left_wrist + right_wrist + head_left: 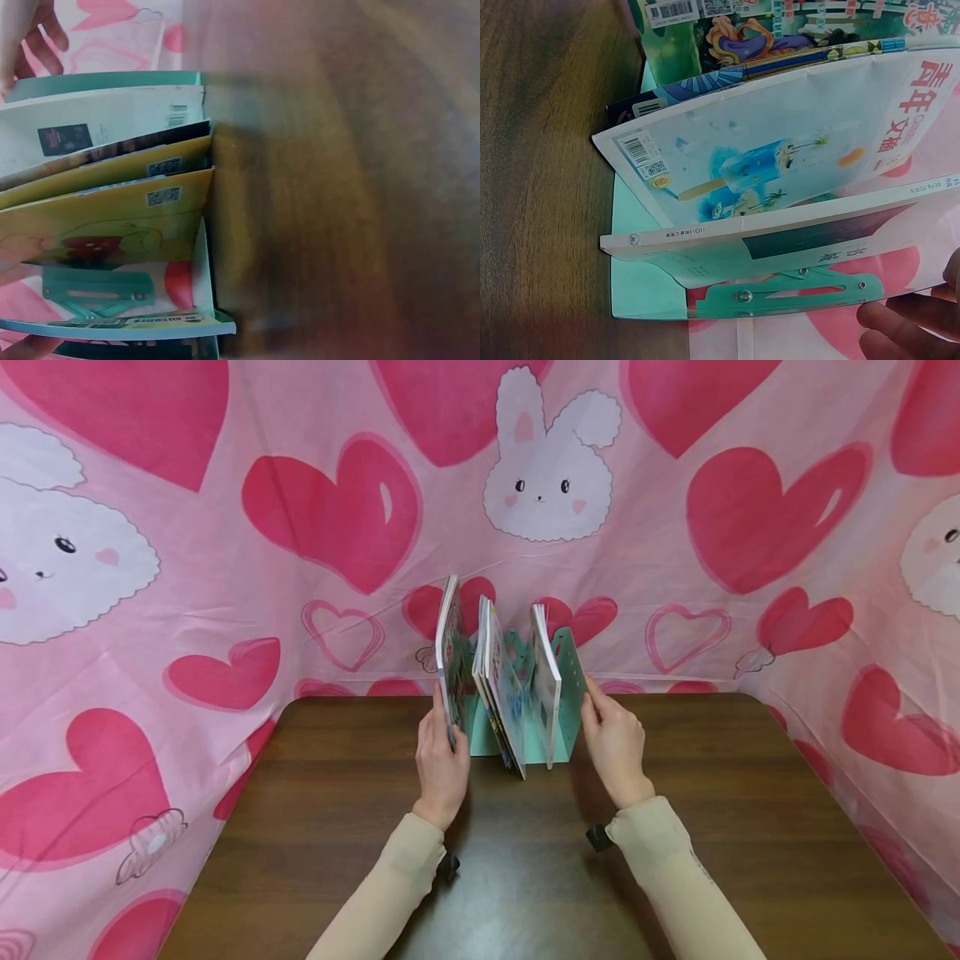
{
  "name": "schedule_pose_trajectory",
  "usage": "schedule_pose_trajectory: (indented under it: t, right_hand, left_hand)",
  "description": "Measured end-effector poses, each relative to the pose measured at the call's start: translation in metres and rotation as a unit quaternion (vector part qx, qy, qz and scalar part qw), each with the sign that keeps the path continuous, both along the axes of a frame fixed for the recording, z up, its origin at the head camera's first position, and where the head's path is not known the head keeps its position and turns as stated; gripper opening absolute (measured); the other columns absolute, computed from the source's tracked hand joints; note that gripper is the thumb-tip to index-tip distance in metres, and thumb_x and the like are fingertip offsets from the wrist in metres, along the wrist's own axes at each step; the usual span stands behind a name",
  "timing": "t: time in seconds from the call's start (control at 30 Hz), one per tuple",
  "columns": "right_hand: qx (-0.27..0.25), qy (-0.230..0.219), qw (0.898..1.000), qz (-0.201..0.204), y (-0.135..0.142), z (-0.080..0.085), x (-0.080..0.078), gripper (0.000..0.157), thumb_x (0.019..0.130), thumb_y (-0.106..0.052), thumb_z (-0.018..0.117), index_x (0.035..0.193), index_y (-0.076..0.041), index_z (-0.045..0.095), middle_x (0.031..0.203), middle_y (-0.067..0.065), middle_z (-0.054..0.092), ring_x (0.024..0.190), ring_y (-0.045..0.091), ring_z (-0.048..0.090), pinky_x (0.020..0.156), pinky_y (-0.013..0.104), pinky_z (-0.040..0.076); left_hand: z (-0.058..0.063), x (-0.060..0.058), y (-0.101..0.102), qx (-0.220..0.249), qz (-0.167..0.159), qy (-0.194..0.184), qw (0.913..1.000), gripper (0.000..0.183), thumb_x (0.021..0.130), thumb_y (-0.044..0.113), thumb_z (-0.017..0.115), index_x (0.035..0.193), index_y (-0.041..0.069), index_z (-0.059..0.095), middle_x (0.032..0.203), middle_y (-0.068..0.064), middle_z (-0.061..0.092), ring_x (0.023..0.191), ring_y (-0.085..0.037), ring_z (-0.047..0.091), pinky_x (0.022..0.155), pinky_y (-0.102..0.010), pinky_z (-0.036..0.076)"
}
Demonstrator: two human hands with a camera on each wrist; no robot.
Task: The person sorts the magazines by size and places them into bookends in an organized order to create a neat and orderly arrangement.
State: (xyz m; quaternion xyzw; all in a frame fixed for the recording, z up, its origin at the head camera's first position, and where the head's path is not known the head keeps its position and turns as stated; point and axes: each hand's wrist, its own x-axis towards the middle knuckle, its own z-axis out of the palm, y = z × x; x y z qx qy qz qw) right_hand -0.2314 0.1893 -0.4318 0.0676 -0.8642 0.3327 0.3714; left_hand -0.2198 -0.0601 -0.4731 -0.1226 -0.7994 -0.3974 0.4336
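Observation:
A mint-green metal book rack (572,693) stands at the table's back, with several thin magazines upright in it. My left hand (442,764) pinches the leftmost magazine (447,652), thumb on its inner face and fingers outside. In the middle, a magazine with a blue popsicle cover (757,165) leans beside others with yellow covers (112,225). A white magazine (545,681) stands near the rack's right panel. My right hand (617,747) grips that panel by its edge; its fingers (900,326) show on the outer side in the right wrist view.
The rack stands on a dark brown wooden table (517,877). A pink cloth (330,410) with hearts and rabbits hangs behind the table and along both sides. Gaps separate the leftmost magazine, the middle group and the white magazine.

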Motion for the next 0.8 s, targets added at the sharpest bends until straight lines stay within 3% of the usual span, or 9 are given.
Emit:
schedule_pose_trajectory:
  t: [0.3, 0.6, 0.73, 0.8]
  right_hand:
    - [-0.001, 0.004, 1.0, 0.008, -0.001, -0.0013, -0.0028, 0.034, 0.1, -0.011, 0.066, 0.133, -0.006, 0.071, 0.098, 0.022, 0.076, 0.064, 0.038, 0.066, 0.053, 0.057, 0.049]
    - [0.007, 0.007, 1.0, 0.014, 0.0004, -0.0013, -0.0069, 0.034, 0.101, -0.012, 0.065, 0.134, -0.006, 0.071, 0.093, 0.023, 0.076, 0.058, 0.035, 0.06, 0.049, 0.052, 0.044]
    - [0.015, 0.009, 1.0, 0.011, 0.0039, -0.0019, -0.007, 0.034, 0.101, -0.012, 0.066, 0.134, -0.007, 0.071, 0.099, 0.023, 0.076, 0.06, 0.039, 0.064, 0.048, 0.055, 0.046]
    - [0.022, 0.012, 1.0, 0.008, 0.0062, -0.0027, -0.007, 0.034, 0.101, -0.012, 0.067, 0.134, -0.007, 0.071, 0.102, 0.023, 0.076, 0.062, 0.041, 0.066, 0.049, 0.056, 0.047]
  left_hand:
    - [-0.0022, 0.0042, -0.0002, 0.009, 0.021, -0.031, 0.9993, 0.079, 0.095, -0.008, 0.062, 0.164, 0.005, 0.028, 0.133, -0.024, 0.061, 0.111, -0.037, 0.062, 0.081, -0.057, 0.057]
    - [-0.0013, 0.0062, -0.0014, 0.032, 0.016, -0.076, 0.9965, 0.076, 0.097, 0.0, 0.066, 0.163, 0.007, 0.03, 0.139, -0.024, 0.06, 0.118, -0.04, 0.063, 0.088, -0.06, 0.057]
    - [-0.0018, 0.007, -0.0019, 0.038, 0.009, -0.087, 0.9955, 0.075, 0.096, 0.002, 0.067, 0.163, 0.01, 0.032, 0.142, -0.021, 0.059, 0.115, -0.038, 0.066, 0.079, -0.055, 0.059]
    - [-0.0016, 0.0087, -0.0021, 0.038, 0.001, -0.094, 0.9948, 0.075, 0.096, 0.002, 0.068, 0.162, 0.01, 0.034, 0.142, -0.02, 0.059, 0.101, -0.035, 0.069, 0.07, -0.05, 0.059]
